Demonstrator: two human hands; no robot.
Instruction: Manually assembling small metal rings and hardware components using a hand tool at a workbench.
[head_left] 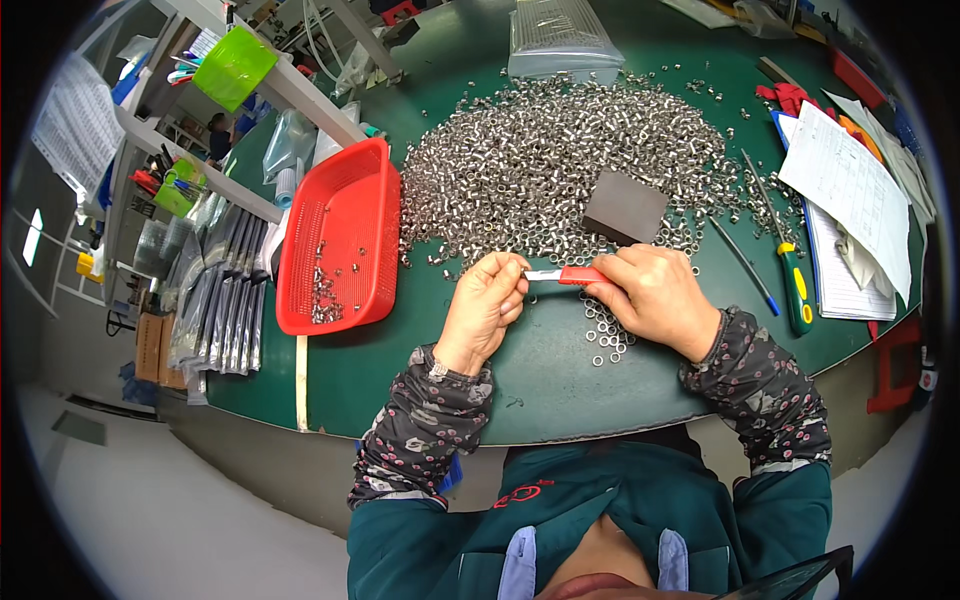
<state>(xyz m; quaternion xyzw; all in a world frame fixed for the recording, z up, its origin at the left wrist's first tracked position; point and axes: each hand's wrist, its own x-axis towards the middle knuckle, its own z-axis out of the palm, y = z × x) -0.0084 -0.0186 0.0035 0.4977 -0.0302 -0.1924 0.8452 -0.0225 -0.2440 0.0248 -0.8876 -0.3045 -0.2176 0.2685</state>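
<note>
My right hand (655,293) grips a small red utility knife (572,275) with its silver blade pointing left. My left hand (487,302) is curled shut just beside the blade tip, fingertips pinched together; whatever it pinches is too small to see. Both hands hover over the green table (420,360), at the near edge of a big heap of small silver metal rings (540,160). A few loose rings (607,340) lie under my right wrist. A dark grey block (625,207) rests on the heap just beyond my hands.
A red plastic basket (340,235) with a few rings inside stands to the left. A green-handled screwdriver (795,280), a thin pen (745,265) and papers (850,190) lie to the right. A clear bag (560,35) is at the back. Shelves with bags stand far left.
</note>
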